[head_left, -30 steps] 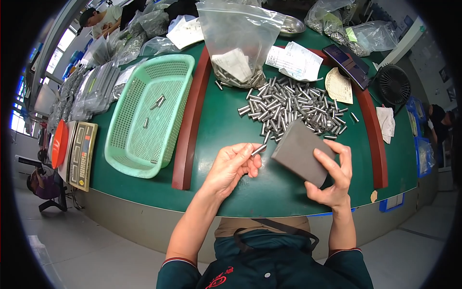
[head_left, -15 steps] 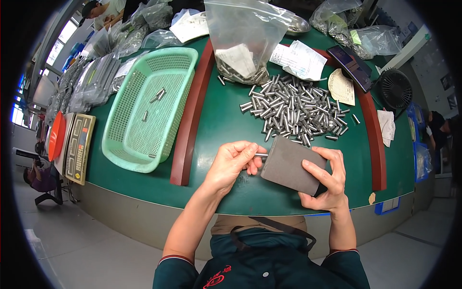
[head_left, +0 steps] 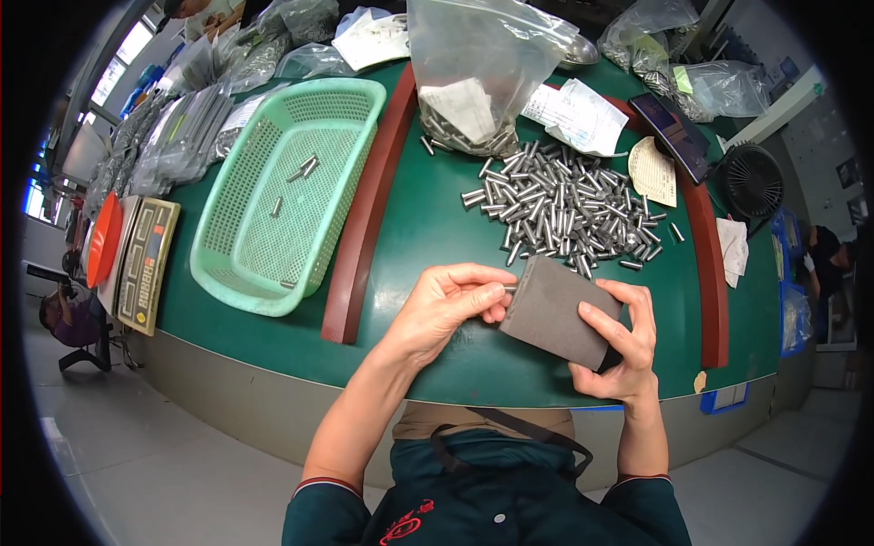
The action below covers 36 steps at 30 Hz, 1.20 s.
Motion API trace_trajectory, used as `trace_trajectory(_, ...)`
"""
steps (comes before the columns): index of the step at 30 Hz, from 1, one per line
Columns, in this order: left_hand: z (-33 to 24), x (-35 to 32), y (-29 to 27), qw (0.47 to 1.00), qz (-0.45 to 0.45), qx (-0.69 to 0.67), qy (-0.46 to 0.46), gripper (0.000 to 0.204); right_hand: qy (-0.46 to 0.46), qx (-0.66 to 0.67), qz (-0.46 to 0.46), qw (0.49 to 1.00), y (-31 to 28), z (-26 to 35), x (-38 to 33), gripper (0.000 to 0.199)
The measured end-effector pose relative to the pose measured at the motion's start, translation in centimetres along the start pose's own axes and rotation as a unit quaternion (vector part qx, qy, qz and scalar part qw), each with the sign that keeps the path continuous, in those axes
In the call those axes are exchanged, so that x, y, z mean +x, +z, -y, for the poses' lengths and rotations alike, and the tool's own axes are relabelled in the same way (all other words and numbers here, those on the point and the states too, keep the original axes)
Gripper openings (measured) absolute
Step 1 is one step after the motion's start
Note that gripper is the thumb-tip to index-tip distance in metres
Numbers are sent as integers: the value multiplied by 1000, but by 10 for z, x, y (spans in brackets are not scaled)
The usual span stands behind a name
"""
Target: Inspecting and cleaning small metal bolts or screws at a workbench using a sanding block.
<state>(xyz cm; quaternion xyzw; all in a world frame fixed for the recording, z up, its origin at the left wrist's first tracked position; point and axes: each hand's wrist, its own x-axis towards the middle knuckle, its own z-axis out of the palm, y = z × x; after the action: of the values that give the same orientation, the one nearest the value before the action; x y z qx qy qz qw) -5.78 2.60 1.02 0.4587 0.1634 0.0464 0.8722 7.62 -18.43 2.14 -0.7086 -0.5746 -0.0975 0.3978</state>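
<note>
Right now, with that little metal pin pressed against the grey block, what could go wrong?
The pin is pinched only by the left hand fingertips, so it might slip and drop. The grey block is held at the table's near edge by the right hand; it could fall to the floor. The pin pile could roll and scatter.

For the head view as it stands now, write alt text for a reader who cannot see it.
A person's left hand presses a small metal pin against a grey abrasive block held by the right hand, over a green table. A pile of metal pins lies beyond; a green basket sits to the left.
</note>
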Motion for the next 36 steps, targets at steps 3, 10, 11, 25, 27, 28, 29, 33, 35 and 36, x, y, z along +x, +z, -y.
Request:
trace_trajectory(3,3,1,-2,1000,3,4,15,23,-1,1,-1,1000,0,0,0,61)
trace_trajectory(10,2,2,1,1000,-20,4,15,28,-1,-8,-30,1000,1,-1,-2,60)
trace_trajectory(11,3,2,1,999,-19,15,27,28,-3,-11,-25,1000,1,0,-2,60)
trace_trajectory(25,5,3,-1,997,-24,66,28,23,-41,-16,43,998,-4,6,2,57)
trace_trajectory(27,8,3,-3,998,-27,49,42,23,-29,-32,31,999,0,7,1,58)
trace_trajectory(28,8,3,-3,998,-27,50,41,23,-15,-59,11,998,-1,6,4,59)
trace_trajectory(29,8,3,-2,997,-27,64,39,23,-5,-73,-14,997,2,2,3,59)
trace_trajectory(33,10,4,-3,997,-33,63,27,22,-42,-10,65,997,-2,10,2,59)
trace_trajectory(35,9,3,-5,997,-24,68,20,22,-12,-68,-4,998,0,4,6,61)
trace_trajectory(36,9,4,-4,997,-12,70,14,22,-14,-63,-5,998,-3,5,7,60)
